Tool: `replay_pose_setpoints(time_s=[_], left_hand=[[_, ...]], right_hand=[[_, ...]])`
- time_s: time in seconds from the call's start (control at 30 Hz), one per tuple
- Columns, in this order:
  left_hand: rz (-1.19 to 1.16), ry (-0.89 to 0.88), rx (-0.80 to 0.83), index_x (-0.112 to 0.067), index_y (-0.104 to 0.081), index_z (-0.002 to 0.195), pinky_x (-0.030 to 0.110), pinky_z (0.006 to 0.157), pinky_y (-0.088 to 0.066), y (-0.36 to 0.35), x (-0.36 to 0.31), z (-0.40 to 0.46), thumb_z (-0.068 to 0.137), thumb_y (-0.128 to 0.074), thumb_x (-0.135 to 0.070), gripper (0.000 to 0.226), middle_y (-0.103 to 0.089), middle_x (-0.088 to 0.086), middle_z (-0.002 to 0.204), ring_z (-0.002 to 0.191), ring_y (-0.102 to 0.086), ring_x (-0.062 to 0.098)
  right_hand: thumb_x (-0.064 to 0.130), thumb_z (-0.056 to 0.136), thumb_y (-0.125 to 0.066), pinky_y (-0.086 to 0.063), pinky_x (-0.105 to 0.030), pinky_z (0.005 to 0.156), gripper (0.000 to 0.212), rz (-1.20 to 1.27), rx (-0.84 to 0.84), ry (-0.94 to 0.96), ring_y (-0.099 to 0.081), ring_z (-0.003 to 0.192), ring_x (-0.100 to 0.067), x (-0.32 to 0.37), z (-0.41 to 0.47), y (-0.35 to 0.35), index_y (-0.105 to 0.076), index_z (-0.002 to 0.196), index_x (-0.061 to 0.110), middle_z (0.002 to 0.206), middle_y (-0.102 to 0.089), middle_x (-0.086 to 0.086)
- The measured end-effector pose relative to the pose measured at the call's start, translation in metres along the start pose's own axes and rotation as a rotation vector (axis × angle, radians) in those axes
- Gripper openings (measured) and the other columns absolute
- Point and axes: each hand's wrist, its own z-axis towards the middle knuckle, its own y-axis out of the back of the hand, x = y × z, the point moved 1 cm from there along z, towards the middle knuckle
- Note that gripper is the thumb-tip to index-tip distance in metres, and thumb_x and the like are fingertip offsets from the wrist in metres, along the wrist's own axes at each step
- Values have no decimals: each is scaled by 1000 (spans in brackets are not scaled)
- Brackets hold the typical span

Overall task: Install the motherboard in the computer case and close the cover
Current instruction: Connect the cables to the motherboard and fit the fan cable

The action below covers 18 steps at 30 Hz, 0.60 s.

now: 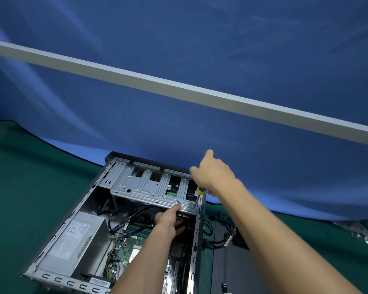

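Motherboard point(128, 249) lies inside the open computer case point(87, 200) at about 6 o'clock in the view, beside the power supply point(77, 236) at 8 o'clock. The left hand point(168, 219) reaches in under the drive cage point(149, 185) with its index finger out against the cage's lower edge, while the right hand point(212, 172) grips the yellow-handled screwdriver point(199, 194) upright at the cage's 3 o'clock corner. As I judge it, the blade could slip off a fastener and drop onto the board or loose cables point(219, 232), because the view is blurred and the tip sits partly hidden.
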Motion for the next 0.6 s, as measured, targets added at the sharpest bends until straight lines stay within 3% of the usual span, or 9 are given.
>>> replay_pose_setpoints(time_s=[0.07, 0.1, 0.17, 0.23, 0.3, 0.37, 0.43, 0.5, 0.6], left_hand=[[8, 1, 0, -7, -38, 105, 45, 69, -55, 1, 1, 1, 80, -74, -12, 44, -54, 16, 88, 85, -59, 28], [12, 3, 10, -7, -38, 107, 44, 67, -55, 1, 1, 1, 80, -74, -12, 45, -55, 16, 88, 86, -59, 29], [23, 4, 21, -6, -39, 112, 43, 64, -54, 1, 1, 2, 80, -74, -12, 47, -57, 17, 91, 87, -59, 29], [31, 4, 27, -6, -38, 118, 42, 62, -53, 1, 0, 2, 80, -74, -12, 52, -59, 20, 101, 92, -60, 30], [38, -2, 17, -6, -37, 123, 41, 58, -52, 2, -1, 1, 80, -74, -12, 57, -57, 20, 105, 93, -60, 30], [45, 8, 9, -6, -37, 125, 39, 53, -51, 3, 0, 1, 80, -74, -12, 59, -54, 17, 102, 90, -57, 28], [50, 8, 15, -6, -36, 127, 38, 51, -51, 2, 0, 2, 79, -75, -12, 62, -54, 18, 104, 92, -57, 28], [44, 7, 10, -6, -35, 129, 38, 50, -50, 2, -1, 3, 79, -75, -12, 64, -55, 19, 108, 94, -58, 30], [44, 14, 3, -5, -36, 128, 39, 52, -51, 2, 1, 4, 79, -75, -12, 63, -52, 15, 94, 90, -57, 28]], right_hand=[[16, 93, -41, -48, -32, 65, 30, 65, 83, 10, -63, 79, -31, 2, -3, 3, -29, 120, 10, 106, -61, -17], [10, 93, -40, -46, -31, 63, 25, 21, 48, 26, -62, 78, -30, 1, -4, 2, -34, 117, 8, 105, -62, -17], [7, 94, -42, -39, -31, 63, 14, -116, -110, 33, -58, 88, -31, -4, -4, 0, -44, 107, 6, 109, -62, -14], [13, 95, -43, -39, -32, 66, 18, -90, -108, 39, -59, 96, -32, -8, -2, 2, -44, 111, 7, 112, -58, -13], [10, 90, -42, -45, -30, 64, 20, -10, 19, 46, -62, 84, -31, -9, -2, 6, -41, 110, 9, 101, -57, -12], [3, 89, -41, -42, -27, 53, 10, -81, 16, 54, -59, 71, -29, -8, -3, 6, -43, 97, 7, 80, -58, -9], [7, 93, -43, -39, -28, 57, 3, -138, -78, 65, -58, 83, -31, -9, -2, 5, -41, 94, 8, 88, -59, -10], [10, 92, -43, -43, -31, 64, 10, -72, -3, 81, -57, 85, -30, -6, 0, 3, -38, 100, 9, 101, -59, -12], [0, 86, -44, -41, -26, 51, 7, -106, 1, 57, -54, 73, -29, -5, 0, 3, -42, 83, 6, 78, -57, -9]])
